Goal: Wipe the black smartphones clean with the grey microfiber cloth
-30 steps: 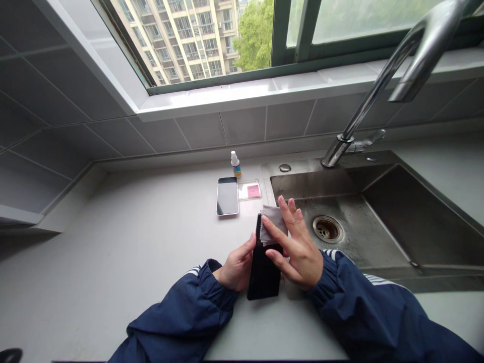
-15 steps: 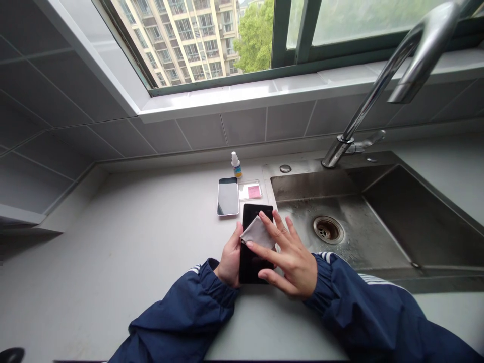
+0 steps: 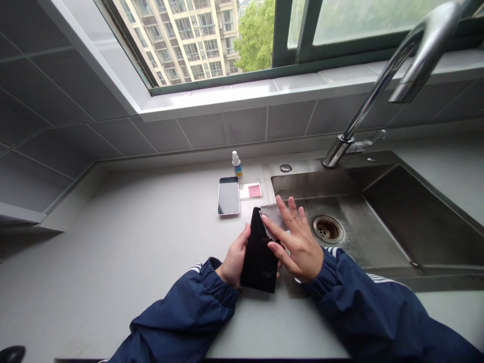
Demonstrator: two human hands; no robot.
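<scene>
A black smartphone [image 3: 260,262] lies tilted in my left hand [image 3: 234,257], with the thumb along its left edge and fingertips showing at the right edge. A grey cleaning cloth [image 3: 273,218] with a zigzag edge covers the phone's upper right corner and hangs past its side. My right hand [image 3: 297,242] has hold of the cloth under its fingers, pressing it to the screen; the fingers are partly spread. Beyond the hands, a second phone [image 3: 229,196] with a pale rim lies flat beside a clear case [image 3: 245,190] with a pink label. A small spray bottle [image 3: 237,165] stands behind them.
To the right is a steel sink [image 3: 298,184] with a drain [image 3: 328,229] and a tall chrome faucet [image 3: 363,106]. The white counter [image 3: 151,227] stretches to the left, with a tiled wall [image 3: 245,126] and a window behind.
My right hand and the cloth have slid up and right, from the middle of the screen to its upper right corner. The phone has turned, its lower end swinging right.
</scene>
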